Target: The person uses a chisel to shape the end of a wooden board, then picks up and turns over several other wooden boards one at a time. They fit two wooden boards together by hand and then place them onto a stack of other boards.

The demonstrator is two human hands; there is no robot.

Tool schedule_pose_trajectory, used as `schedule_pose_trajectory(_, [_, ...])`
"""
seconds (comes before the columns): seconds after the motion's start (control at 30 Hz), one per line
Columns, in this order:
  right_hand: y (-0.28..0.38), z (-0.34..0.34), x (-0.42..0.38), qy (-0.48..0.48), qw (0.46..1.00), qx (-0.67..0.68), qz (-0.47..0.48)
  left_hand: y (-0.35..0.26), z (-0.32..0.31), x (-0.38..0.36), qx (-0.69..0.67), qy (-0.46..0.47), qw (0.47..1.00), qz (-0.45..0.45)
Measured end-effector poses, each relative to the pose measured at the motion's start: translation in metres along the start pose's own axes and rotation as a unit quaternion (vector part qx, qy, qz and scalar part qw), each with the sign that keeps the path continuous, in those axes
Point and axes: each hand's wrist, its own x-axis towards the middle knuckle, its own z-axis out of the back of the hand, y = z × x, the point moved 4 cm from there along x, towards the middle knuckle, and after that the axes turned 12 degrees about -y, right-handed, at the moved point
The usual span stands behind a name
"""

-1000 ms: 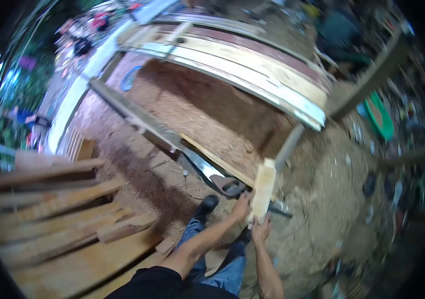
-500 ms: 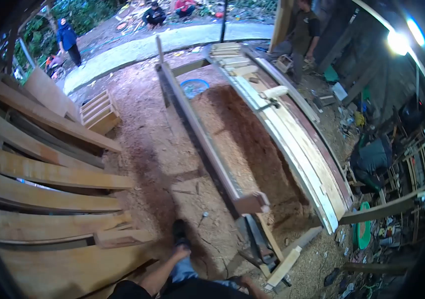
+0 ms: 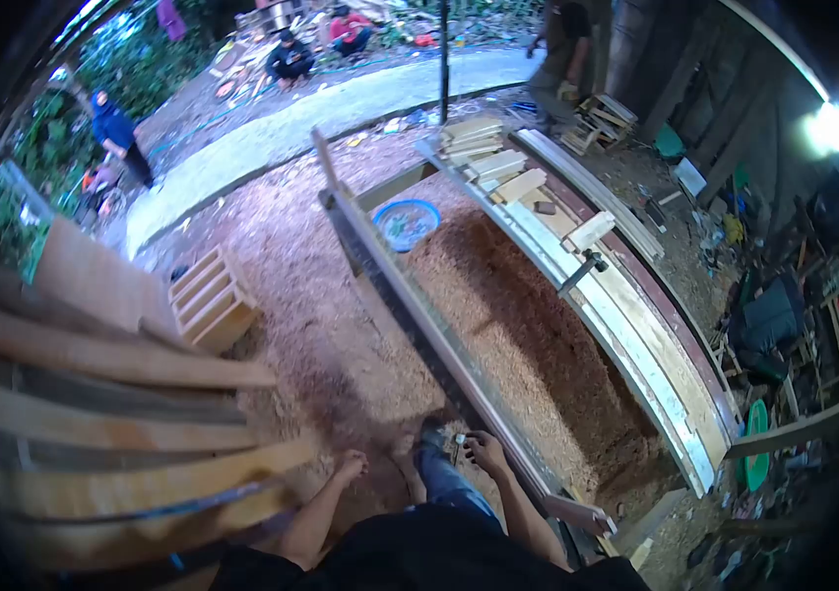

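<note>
My left hand point(image 3: 349, 466) hangs over the dirt floor with its fingers loosely curled, and nothing shows in it. It is nearest to the ends of the curved wooden planks point(image 3: 154, 483) on the left. My right hand point(image 3: 484, 453) is above my leg, beside the long wooden beam point(image 3: 419, 335). A small white piece point(image 3: 460, 439) shows at its fingertips, too small to name; the fingers look bent around it. Across the sawdust lies a curved plank assembly point(image 3: 626, 325) with a clamp point(image 3: 582, 274) and several short wood blocks point(image 3: 592, 231) on it.
A slatted wooden crate point(image 3: 213, 295) stands ahead on the left. A blue-rimmed basin point(image 3: 407, 225) sits beyond the beam. People are near the path point(image 3: 291, 133) and at the back right. Scrap and a green tub point(image 3: 756, 445) lie along the right side.
My view has shifted forward along the beam. Both hands have come up into view in front of my body. The tools and wood at the beam's near end have mostly dropped out of sight.
</note>
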Motion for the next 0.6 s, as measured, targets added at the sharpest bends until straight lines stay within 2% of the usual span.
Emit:
schedule_pose_trajectory(0.03, [-0.001, -0.010, 0.036, -0.023, 0.999, -0.005, 0.028, -0.034, -0.010, 0.018, 0.106, 0.040, 0.993, -0.038])
schedule_pose_trajectory(0.07, [-0.015, -0.022, 0.079, -0.046, 0.991, -0.061, 0.113, -0.056, -0.017, 0.045, 0.083, 0.025, 0.989, -0.117])
schedule_pose_trajectory(0.1, [-0.004, -0.027, 0.092, -0.053, 0.992, -0.052, 0.104, -0.080, -0.018, 0.061, 0.096, 0.031, 0.988, -0.117])
schedule_pose_trajectory(0.17, [0.045, -0.021, 0.122, -0.122, 0.984, -0.062, 0.114, -0.174, -0.037, 0.086, 0.170, 0.059, 0.927, -0.329])
schedule_pose_trajectory(0.2, [0.078, -0.010, 0.129, -0.137, 0.982, -0.087, 0.095, -0.224, -0.045, 0.096, 0.176, 0.067, 0.922, -0.339])
schedule_pose_trajectory(0.3, [0.115, 0.002, 0.195, -0.151, 0.983, -0.069, 0.072, -0.345, -0.066, 0.132, 0.173, 0.106, 0.914, -0.351])
schedule_pose_trajectory(0.43, [0.179, 0.042, 0.282, -0.251, 0.951, -0.149, 0.103, -0.501, -0.126, 0.224, 0.222, 0.160, 0.848, -0.453])
schedule_pose_trajectory(0.5, [0.164, 0.056, 0.351, -0.309, 0.936, -0.136, 0.097, -0.561, -0.165, 0.273, 0.251, 0.194, 0.820, -0.477])
schedule_pose_trajectory(0.57, [0.173, 0.079, 0.404, -0.375, 0.904, -0.127, 0.161, -0.618, -0.209, 0.320, 0.238, 0.215, 0.795, -0.515])
schedule_pose_trajectory(0.6, [0.175, 0.091, 0.430, -0.386, 0.897, -0.141, 0.163, -0.644, -0.231, 0.336, 0.301, 0.184, 0.773, -0.527])
